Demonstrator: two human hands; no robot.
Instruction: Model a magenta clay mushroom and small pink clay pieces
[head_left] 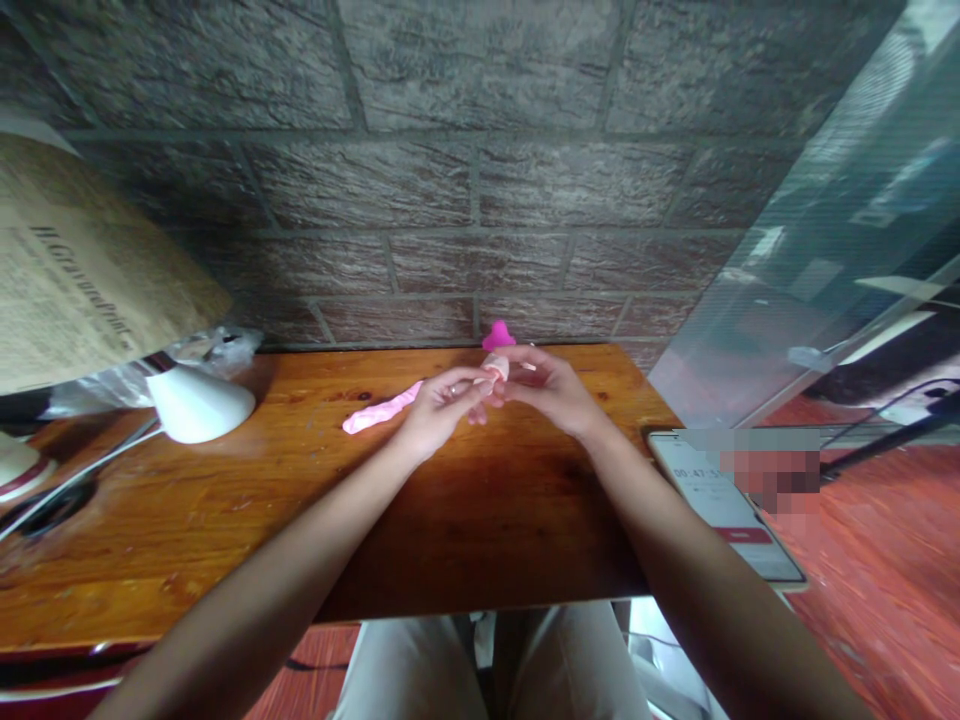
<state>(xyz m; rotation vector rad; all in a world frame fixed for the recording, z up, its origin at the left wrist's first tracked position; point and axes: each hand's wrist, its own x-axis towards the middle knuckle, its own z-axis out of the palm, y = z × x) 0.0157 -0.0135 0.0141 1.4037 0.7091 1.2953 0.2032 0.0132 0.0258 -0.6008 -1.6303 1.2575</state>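
Both hands meet over the far middle of the table. Pinched between their fingertips is a small pale pink lump (495, 368), soft-looking and partly hidden by the fingers. My left hand (448, 402) grips it from the left, with a ring-like glint on one finger. From the other side, the fingers of my right hand (551, 385) close on the same lump. A crinkled light pink strip (382, 410) lies just left of my left hand. Behind the fingers, near the wall, is a bright magenta piece (498, 335).
A lamp with a white base (206, 405) and printed paper shade (90, 270) stands at left, with clear plastic (232, 350) behind. At right, a tablet (731, 510) shows a timer beside a translucent panel (750, 300). A brick-patterned wall (480, 180) bounds the wooden table (247, 500).
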